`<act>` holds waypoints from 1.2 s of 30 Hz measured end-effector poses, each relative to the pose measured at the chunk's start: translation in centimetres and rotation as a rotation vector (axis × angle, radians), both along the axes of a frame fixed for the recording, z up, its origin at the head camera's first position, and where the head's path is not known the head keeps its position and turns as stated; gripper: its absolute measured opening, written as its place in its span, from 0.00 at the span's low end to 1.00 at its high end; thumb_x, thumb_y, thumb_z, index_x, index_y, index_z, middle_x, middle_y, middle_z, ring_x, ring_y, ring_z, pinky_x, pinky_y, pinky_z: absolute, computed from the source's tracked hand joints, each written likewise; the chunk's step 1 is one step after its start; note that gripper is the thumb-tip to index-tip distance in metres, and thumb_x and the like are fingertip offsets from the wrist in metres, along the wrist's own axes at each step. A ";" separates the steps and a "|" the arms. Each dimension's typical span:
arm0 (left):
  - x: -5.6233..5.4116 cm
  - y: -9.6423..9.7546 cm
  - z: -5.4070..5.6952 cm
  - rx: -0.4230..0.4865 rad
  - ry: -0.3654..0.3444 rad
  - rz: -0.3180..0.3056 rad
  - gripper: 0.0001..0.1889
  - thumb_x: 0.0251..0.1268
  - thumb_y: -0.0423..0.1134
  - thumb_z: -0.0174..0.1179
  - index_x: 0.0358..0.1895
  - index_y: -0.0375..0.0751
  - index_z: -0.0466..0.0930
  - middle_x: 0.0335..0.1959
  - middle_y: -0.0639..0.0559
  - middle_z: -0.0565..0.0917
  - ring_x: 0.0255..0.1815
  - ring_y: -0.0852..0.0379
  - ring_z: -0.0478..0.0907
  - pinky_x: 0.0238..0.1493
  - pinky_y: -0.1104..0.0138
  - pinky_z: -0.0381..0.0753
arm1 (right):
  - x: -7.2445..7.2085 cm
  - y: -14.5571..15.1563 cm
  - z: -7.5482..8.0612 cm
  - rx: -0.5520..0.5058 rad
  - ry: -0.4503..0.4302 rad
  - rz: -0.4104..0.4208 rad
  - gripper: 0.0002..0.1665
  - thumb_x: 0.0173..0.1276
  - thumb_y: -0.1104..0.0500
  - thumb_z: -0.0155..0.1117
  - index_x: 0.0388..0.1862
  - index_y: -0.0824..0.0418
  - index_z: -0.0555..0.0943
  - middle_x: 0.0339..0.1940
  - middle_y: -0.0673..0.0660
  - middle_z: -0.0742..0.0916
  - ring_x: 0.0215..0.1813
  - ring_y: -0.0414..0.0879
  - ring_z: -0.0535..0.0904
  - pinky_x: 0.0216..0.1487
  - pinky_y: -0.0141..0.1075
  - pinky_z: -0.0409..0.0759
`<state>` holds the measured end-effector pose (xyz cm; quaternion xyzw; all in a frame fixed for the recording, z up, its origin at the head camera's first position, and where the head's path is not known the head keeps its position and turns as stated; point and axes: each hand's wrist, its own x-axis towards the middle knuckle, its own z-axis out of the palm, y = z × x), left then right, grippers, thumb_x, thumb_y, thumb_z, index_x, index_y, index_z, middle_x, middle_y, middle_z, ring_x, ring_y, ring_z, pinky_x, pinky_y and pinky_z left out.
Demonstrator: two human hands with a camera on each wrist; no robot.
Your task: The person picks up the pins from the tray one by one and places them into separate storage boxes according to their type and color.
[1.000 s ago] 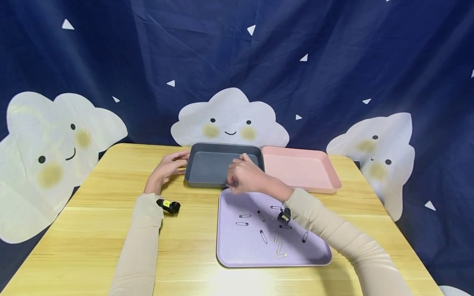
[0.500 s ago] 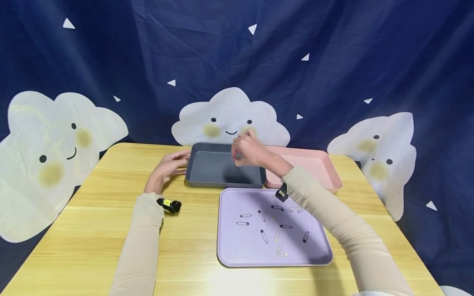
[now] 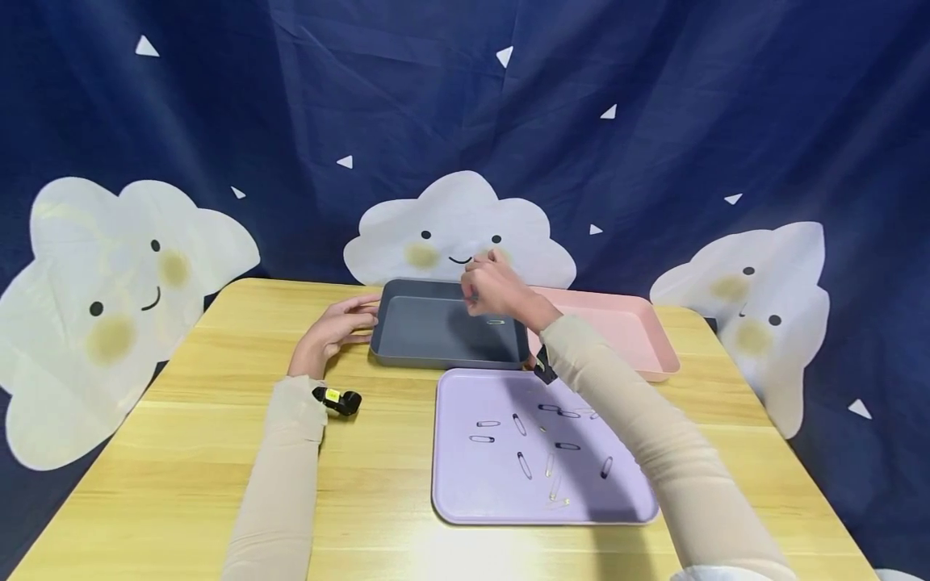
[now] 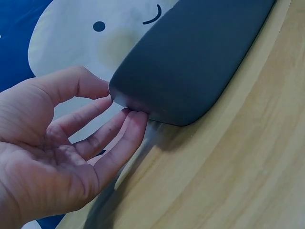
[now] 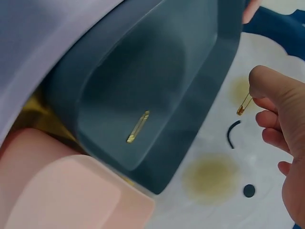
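My right hand (image 3: 496,284) is raised over the back right of the dark grey tray (image 3: 407,351). In the right wrist view, its thumb and forefinger pinch a gold safety pin (image 5: 245,104), part of it hidden by the fingers. Another gold safety pin (image 5: 138,127) lies on the grey tray's floor, near the end beside the pink tray. My left hand (image 3: 337,329) reaches to the grey tray's left end; in the left wrist view, extended fingertips (image 4: 138,117) touch its outer wall from the side.
A lilac tray (image 3: 454,492) in front holds several dark safety pins (image 3: 525,466) and several gold ones (image 3: 550,465), scattered about. The pink tray (image 3: 610,323) stands against the grey tray's right side, partly behind the right forearm. A blue cloud-print curtain (image 3: 407,105) hangs behind the table (image 3: 370,484).
My right hand has gone from the grey tray's front edge up and back over it. A gold safety pin now shows on that tray's floor. My left hand keeps its place at the tray.
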<state>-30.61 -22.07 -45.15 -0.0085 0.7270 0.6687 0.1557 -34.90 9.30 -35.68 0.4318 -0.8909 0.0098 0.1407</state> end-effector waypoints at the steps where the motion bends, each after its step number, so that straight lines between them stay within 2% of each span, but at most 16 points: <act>1: 0.0 0.0 0.0 0.003 -0.002 -0.001 0.34 0.75 0.31 0.53 0.81 0.48 0.57 0.78 0.37 0.65 0.68 0.46 0.73 0.51 0.67 0.84 | -0.2 0.1 -0.3 0.004 0.004 -0.004 0.06 0.50 0.58 0.74 0.24 0.55 0.83 0.29 0.51 0.82 0.42 0.50 0.74 0.52 0.49 0.63; 10: 0.2 0.2 0.4 0.006 -0.002 -0.037 0.34 0.74 0.28 0.54 0.81 0.45 0.58 0.77 0.38 0.67 0.73 0.40 0.70 0.52 0.65 0.85 | -1.1 0.3 -2.5 0.053 -0.015 -0.031 0.06 0.52 0.57 0.71 0.25 0.54 0.81 0.34 0.52 0.80 0.45 0.51 0.71 0.51 0.47 0.62; 17: 0.2 0.2 0.8 0.007 -0.012 -0.050 0.36 0.72 0.26 0.53 0.81 0.43 0.56 0.77 0.37 0.67 0.74 0.37 0.69 0.59 0.56 0.83 | -1.5 0.1 -3.8 0.067 -0.023 -0.022 0.07 0.50 0.56 0.72 0.24 0.54 0.81 0.34 0.52 0.81 0.45 0.51 0.71 0.49 0.48 0.64; 21: 0.1 0.2 0.7 0.013 -0.012 -0.050 0.36 0.71 0.26 0.53 0.81 0.43 0.56 0.77 0.36 0.66 0.71 0.40 0.72 0.58 0.58 0.84 | -1.6 -0.1 -4.4 0.094 -0.048 -0.025 0.07 0.50 0.56 0.72 0.24 0.54 0.81 0.35 0.52 0.82 0.44 0.50 0.70 0.49 0.47 0.63; 26: 0.1 0.1 0.6 0.008 -0.006 -0.043 0.35 0.72 0.26 0.54 0.81 0.43 0.57 0.77 0.36 0.66 0.60 0.53 0.79 0.51 0.64 0.86 | -1.5 -0.4 -4.7 0.114 -0.095 -0.028 0.07 0.51 0.56 0.72 0.24 0.54 0.80 0.35 0.52 0.81 0.43 0.50 0.69 0.48 0.45 0.59; 29: 0.1 0.0 0.6 0.012 -0.005 -0.044 0.36 0.72 0.27 0.53 0.81 0.42 0.56 0.77 0.35 0.65 0.56 0.57 0.80 0.52 0.65 0.86 | -1.6 -0.4 -4.8 0.128 -0.093 -0.036 0.08 0.52 0.56 0.72 0.24 0.53 0.80 0.36 0.52 0.82 0.44 0.50 0.70 0.49 0.45 0.60; 36: 0.3 -0.1 0.7 0.015 -0.006 -0.052 0.36 0.72 0.27 0.53 0.81 0.42 0.55 0.77 0.36 0.65 0.64 0.50 0.77 0.56 0.62 0.84 | -1.9 -0.3 -4.9 0.131 -0.094 -0.052 0.09 0.50 0.54 0.75 0.27 0.53 0.82 0.37 0.52 0.84 0.47 0.50 0.72 0.52 0.47 0.62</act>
